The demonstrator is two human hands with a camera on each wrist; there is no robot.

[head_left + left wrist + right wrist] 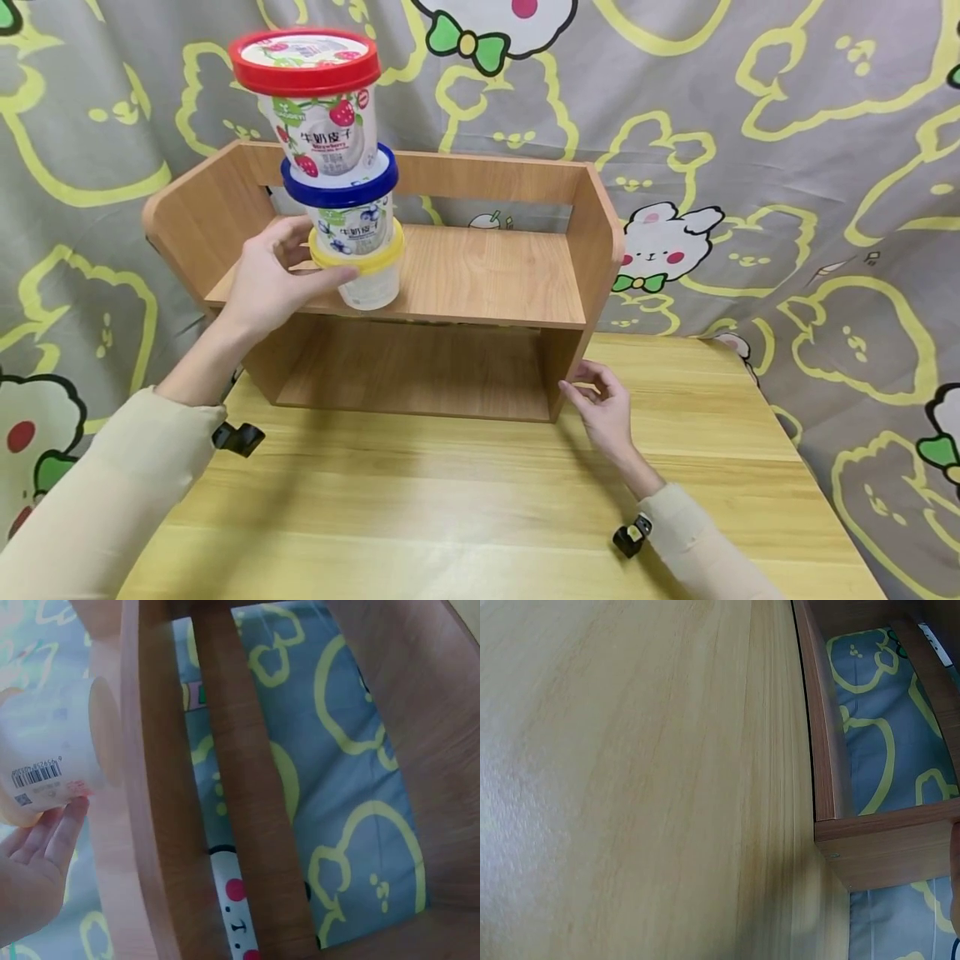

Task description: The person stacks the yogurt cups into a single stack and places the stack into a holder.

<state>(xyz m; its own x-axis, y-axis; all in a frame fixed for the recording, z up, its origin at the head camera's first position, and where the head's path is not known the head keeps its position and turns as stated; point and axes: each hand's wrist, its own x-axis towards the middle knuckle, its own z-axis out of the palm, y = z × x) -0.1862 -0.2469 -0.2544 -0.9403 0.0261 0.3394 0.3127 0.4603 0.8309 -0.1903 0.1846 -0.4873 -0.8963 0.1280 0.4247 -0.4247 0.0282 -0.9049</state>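
Three lidded paper tubs stand stacked in the head view: a red-lidded strawberry tub (326, 137) on top, a blue-lidded tub (356, 225) in the middle, a yellow-lidded tub (372, 287) at the bottom. My left hand (273, 271) grips the bottom tub near its yellow lid, thumb in front. The stack is at the upper board (487, 271) of a wooden shelf unit, left of its middle; whether it touches the board I cannot tell. At the unit's right side panel (573, 350), my right hand (609, 412) pinches the lower front edge with thumb and fingers.
The two-tier shelf unit stands on a light wooden table (450, 500). Its lower compartment (412, 367) lies beneath the upper board. A grey curtain (750, 192) with cartoon animals hangs behind and at both sides. Small black cameras (238, 438) sit at the wrists.
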